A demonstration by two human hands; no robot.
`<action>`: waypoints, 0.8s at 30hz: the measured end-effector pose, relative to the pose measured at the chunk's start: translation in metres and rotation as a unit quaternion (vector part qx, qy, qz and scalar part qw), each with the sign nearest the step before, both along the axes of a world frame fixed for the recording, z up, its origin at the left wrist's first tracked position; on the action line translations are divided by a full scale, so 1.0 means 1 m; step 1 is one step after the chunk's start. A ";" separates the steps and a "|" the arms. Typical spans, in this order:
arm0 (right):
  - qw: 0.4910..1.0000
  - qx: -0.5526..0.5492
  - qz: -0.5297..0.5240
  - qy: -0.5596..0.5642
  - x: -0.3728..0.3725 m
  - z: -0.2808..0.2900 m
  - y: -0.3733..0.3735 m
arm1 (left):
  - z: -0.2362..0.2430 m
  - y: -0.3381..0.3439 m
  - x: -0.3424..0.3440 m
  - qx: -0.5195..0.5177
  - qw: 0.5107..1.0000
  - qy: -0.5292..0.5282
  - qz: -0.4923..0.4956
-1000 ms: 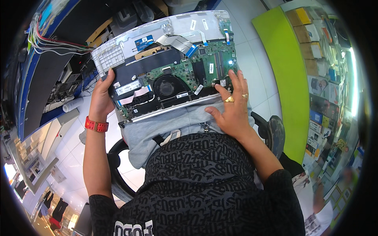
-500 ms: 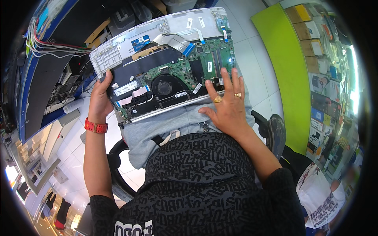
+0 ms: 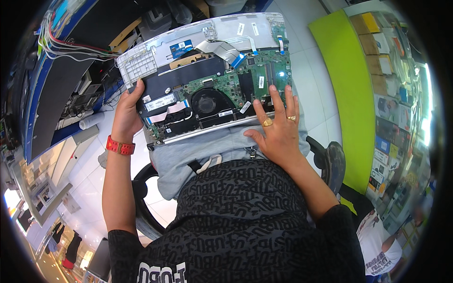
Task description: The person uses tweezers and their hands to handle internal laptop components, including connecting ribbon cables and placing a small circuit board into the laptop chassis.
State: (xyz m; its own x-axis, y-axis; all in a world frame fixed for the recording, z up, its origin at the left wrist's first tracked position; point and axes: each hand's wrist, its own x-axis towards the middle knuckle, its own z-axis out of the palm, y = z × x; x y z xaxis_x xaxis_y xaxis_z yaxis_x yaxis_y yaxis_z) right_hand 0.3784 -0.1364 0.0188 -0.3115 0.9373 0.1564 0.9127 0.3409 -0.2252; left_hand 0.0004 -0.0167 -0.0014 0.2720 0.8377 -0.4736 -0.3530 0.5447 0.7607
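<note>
An opened laptop base lies across my lap, its inside facing up. It bears a green circuit board, a black round fan, an SSD stick and a wide loose ribbon cable with a blue end. My left hand grips the left edge, its thumb on top and the fingers hidden beneath. My right hand rests with fingers spread over the near right part of the base, fingertips at the circuit board. That hand wears two gold-coloured rings; a red watch is on my left wrist.
At the left stands a dark workbench with blue edges and a bundle of cables. A lime-green panel fronts a glass display case on the right. Another person in a white shirt is at the lower right.
The laptop base and both hands appear a little farther right and slightly lower in the view, as do the surroundings. My grip on the left edge is unchanged; my right fingers stay spread.
</note>
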 end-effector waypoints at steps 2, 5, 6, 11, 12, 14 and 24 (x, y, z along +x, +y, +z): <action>1.000 0.004 0.001 0.005 0.000 0.001 0.000 | 0.000 -0.001 0.001 -0.001 1.000 0.002 0.008; 1.000 0.010 -0.014 0.009 0.000 -0.001 0.002 | 0.005 -0.001 0.004 0.001 1.000 0.010 0.012; 1.000 0.010 -0.014 0.009 0.000 0.002 0.002 | 0.006 0.000 0.005 -0.002 1.000 0.015 0.011; 0.999 0.004 0.001 0.039 -0.007 0.004 0.004 | 0.006 0.000 0.008 -0.004 0.999 0.054 0.009; 0.999 0.008 0.007 0.043 -0.010 0.004 0.005 | 0.006 0.001 0.008 -0.007 0.998 0.060 0.006; 0.999 0.009 0.017 0.048 -0.015 0.004 0.006 | 0.005 0.001 0.010 0.000 0.997 0.073 0.015; 0.997 -0.006 0.063 0.042 -0.034 0.009 0.025 | -0.003 0.005 0.010 -0.010 0.989 0.147 0.032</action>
